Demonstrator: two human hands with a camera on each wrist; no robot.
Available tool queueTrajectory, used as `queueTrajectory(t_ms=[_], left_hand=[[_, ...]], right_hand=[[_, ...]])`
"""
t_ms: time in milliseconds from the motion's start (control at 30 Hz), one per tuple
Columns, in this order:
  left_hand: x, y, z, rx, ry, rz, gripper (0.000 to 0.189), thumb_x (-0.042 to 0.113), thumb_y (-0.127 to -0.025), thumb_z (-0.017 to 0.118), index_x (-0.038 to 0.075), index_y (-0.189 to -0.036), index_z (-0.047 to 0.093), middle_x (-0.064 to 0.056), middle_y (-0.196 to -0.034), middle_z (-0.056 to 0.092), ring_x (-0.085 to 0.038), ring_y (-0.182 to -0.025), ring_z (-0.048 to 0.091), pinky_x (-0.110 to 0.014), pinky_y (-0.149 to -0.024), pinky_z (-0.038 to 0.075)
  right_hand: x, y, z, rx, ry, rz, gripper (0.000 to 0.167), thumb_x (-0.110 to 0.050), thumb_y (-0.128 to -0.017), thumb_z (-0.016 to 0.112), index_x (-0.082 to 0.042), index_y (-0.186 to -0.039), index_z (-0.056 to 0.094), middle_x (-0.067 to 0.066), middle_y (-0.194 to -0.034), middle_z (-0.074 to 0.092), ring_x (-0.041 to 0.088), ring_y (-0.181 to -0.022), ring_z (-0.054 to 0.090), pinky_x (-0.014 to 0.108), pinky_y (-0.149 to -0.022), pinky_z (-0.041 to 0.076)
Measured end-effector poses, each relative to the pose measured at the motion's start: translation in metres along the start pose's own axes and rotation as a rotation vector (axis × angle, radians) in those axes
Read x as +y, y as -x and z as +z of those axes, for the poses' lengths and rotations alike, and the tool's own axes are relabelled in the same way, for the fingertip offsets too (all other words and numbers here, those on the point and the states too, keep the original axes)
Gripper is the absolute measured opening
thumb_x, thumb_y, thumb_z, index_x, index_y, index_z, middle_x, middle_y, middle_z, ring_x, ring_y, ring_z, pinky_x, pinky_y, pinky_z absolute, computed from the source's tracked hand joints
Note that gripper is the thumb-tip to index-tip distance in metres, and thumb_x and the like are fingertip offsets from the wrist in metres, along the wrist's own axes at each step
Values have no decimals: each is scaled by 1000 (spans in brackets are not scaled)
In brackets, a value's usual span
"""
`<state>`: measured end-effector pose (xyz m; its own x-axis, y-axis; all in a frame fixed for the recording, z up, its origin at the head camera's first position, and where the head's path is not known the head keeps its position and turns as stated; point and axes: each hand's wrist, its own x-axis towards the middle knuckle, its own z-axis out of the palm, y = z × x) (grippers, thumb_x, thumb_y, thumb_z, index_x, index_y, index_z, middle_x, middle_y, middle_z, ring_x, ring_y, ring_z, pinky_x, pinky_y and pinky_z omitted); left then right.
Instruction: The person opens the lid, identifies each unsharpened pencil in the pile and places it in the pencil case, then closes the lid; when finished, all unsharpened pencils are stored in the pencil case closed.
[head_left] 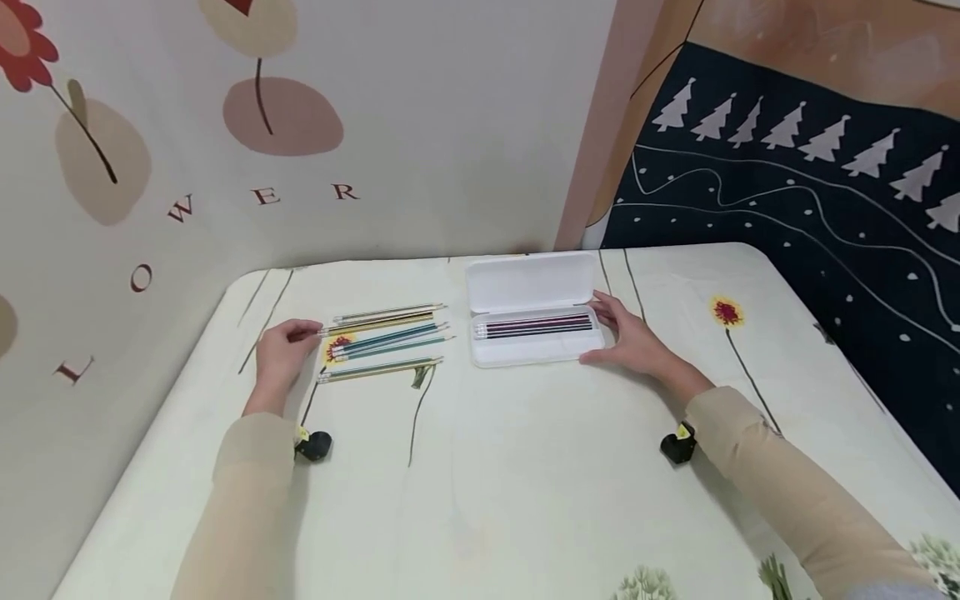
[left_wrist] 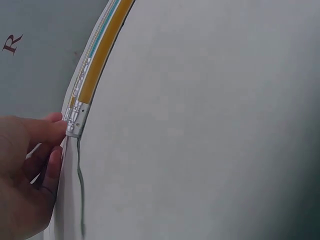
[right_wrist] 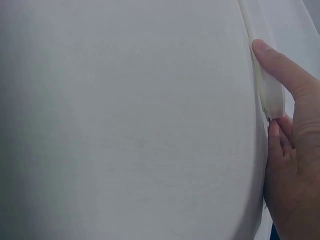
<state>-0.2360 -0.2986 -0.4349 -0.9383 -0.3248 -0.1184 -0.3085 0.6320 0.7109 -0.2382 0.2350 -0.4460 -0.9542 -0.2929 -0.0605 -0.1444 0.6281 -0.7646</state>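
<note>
My left hand [head_left: 283, 357] is at the left end of a loose group of pencils, its thumb and finger pinching the end of a gold pencil [head_left: 375, 324]. Teal pencils [head_left: 393, 337] and a nearer gold pair [head_left: 382, 370] lie beside it, tips to the right. In the left wrist view, a mustard pencil [left_wrist: 104, 55] with a silver end passes in front of the fingertips. My right hand [head_left: 633, 340] grips the right end of an open white pencil case [head_left: 536, 350], thumb [right_wrist: 280, 65] along the near side. Dark pencils [head_left: 534, 326] lie inside the case.
The case's raised lid [head_left: 529, 283] stands at the back, near the wall [head_left: 450, 167]. A pale flower-print cloth [head_left: 480, 475] covers the table. Dark fabric with white trees [head_left: 787, 183] hangs on the right. Small black devices [head_left: 678, 446] sit at both wrists.
</note>
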Motion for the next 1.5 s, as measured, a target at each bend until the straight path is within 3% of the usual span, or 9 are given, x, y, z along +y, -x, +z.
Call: queueTrajectory(t_ms=[333, 600, 1033, 1167, 1267, 1433, 1500], left_hand=[[1, -2, -3, -29, -14, 13, 30, 12, -101, 54, 6, -129, 63, -19, -130, 60, -31, -117, 53, -32, -86, 42], [0, 1, -5, -120, -40, 74, 31, 10, -103, 51, 5, -132, 60, -22, -132, 57, -36, -121, 51, -47, -98, 42], [-6, 4, -12, -88, -11, 125, 28, 20, -103, 54, 6, -125, 64, -18, -127, 60, -27, -114, 51, -34, -90, 38], [-6, 10, -20, -72, 58, 94, 34, 30, -102, 57, 8, -128, 64, -12, -129, 62, -14, -110, 52, -28, -89, 38], [-6, 14, -24, -63, 111, 71, 38, 36, -100, 60, 11, -128, 64, 2, -123, 64, -1, -105, 52, -24, -90, 39], [-2, 18, -27, -35, 171, 96, 40, 40, -97, 63, 12, -126, 66, 23, -105, 62, 9, -99, 53, -17, -89, 40], [1, 20, -27, -28, 180, 113, 40, 38, -97, 64, 11, -126, 66, 26, -101, 60, 10, -98, 53, -14, -87, 41]], right_hand=[[-5, -1, -1, -6, -8, -5, 118, -29, -74, 90, -9, -160, 11, 15, -160, 35, 32, -148, 35, 48, -123, 24], [-5, 1, -1, 0, -13, -1, 116, -25, -74, 90, -8, -159, 12, 16, -160, 35, 34, -148, 35, 48, -123, 24], [-3, 0, -1, 8, -13, -16, 117, -26, -73, 90, -9, -159, 13, 16, -159, 36, 34, -148, 35, 49, -124, 23], [-3, -2, 0, 1, -15, -8, 118, -28, -73, 90, -10, -160, 12, 15, -159, 36, 34, -148, 35, 49, -124, 23], [-3, -2, 0, -3, -17, -5, 118, -29, -73, 90, -9, -160, 12, 16, -159, 36, 34, -148, 35, 49, -123, 24], [-4, 0, 0, 7, -24, -5, 117, -25, -73, 91, -8, -159, 14, 16, -159, 36, 34, -148, 36, 49, -123, 23], [-4, 1, 2, 5, -25, -5, 117, -26, -73, 91, -9, -159, 14, 15, -159, 36, 34, -148, 36, 49, -124, 23]])
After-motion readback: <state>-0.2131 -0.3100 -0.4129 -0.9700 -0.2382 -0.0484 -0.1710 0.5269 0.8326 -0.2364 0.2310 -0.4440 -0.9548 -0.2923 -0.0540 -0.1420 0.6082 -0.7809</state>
